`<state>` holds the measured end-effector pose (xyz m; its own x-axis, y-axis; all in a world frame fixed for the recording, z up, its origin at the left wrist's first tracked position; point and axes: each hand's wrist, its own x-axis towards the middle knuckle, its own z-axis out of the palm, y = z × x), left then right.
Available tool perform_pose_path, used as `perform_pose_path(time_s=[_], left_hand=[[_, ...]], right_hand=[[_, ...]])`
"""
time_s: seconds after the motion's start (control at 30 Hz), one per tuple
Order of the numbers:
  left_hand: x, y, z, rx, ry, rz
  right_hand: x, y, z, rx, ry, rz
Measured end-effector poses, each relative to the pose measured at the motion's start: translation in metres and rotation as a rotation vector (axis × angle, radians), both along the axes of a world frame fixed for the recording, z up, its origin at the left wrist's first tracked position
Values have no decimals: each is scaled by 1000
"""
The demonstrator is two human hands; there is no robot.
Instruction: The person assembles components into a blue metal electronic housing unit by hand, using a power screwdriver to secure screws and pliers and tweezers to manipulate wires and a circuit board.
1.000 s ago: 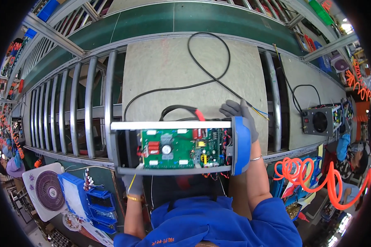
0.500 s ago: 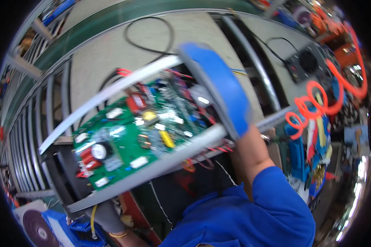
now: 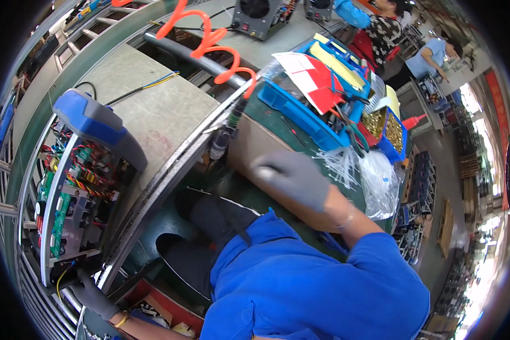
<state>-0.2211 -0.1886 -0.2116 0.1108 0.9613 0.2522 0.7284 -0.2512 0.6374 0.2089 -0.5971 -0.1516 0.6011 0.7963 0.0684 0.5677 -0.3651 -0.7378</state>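
An open-sided electrical machine [image 3: 56, 212] stands at the left, on the rollers and bench edge. It has a blue and grey end cover, light metal rails, green circuit boards and bundled wires. My left hand [image 3: 96, 299], in a grey glove, is at the machine's near black end, with fingers curled against it and partly hidden. A yellow cable hangs beside those fingers. My right hand [image 3: 297, 180], also gloved in grey, is over the front edge of the right-hand bench, away from the machine. Its fingers are curled in, and whatever they may hold is hidden.
A coiled orange air hose [image 3: 226, 73] runs to a power screwdriver [image 3: 224, 136] hanging by the bench. Blue bins [image 3: 300, 110] hold tools; brass screws [image 3: 392, 133] and white cable ties [image 3: 340, 167] lie nearby. Two people work farther back.
The machine has swung left and down from across my front. My right hand has left its blue cover and moved over the right-hand bench. My view has turned right.
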Motion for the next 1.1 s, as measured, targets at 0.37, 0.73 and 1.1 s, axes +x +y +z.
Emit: perform_pose_path(time_s=[0.37,0.73,1.1], left_hand=[[5,-59,-14,18,-246,-88],[31,-119,14,22,-311,-76],[169,-216,31,19,-391,-496]], right_hand=[[61,-142,-42,-675,-604,-312],[67,-154,-32,-317,-708,-327],[94,-193,32,449,186,-777]])
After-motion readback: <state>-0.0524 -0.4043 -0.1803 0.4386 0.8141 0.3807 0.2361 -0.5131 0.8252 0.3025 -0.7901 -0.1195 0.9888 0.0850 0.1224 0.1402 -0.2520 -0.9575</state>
